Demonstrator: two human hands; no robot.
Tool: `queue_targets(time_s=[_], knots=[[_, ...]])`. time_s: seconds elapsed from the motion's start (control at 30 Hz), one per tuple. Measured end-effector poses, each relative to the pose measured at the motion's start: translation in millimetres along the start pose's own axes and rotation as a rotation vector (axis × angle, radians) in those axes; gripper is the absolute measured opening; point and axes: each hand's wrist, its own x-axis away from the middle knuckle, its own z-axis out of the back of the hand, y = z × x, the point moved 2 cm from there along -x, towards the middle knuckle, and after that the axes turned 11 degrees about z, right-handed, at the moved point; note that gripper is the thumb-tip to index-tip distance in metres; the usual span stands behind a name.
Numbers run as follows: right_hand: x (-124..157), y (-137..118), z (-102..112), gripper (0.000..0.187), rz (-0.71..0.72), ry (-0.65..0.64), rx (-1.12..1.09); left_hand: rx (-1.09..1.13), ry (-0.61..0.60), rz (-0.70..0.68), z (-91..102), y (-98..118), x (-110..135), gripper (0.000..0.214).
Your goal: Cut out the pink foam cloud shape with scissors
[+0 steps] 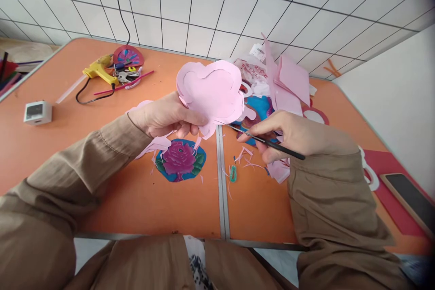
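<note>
My left hand (170,117) is closed on a pale pink foam-like piece (212,88) with a wavy, petal-like outline, held up above the table. A second outline, slightly smaller, shows within its edge. My right hand (288,133) grips a slim craft knife (272,144) with a black handle and a metal front end. The knife's tip points left, close to the lower right edge of the pink piece; whether it touches cannot be made out. Below my hands lies a cut-out purple rose picture (180,159) on a blue ground, with pink offcuts (158,144) beside it.
A yellow glue gun (100,71) with a cable lies at the back left, near keys (127,76). A white cube (38,112) stands further left. Pink sheets (288,79) are piled at the back right. A phone (409,197) rests on red sheet (382,170) at the right.
</note>
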Motion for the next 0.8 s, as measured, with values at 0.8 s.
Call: queue_targets(time_s=[0.8], knots=[[-17, 9, -20, 0.048, 0.223, 0.048, -0.248, 0.379, 0.468, -0.411, 7.4, -3, -2, 0.017]])
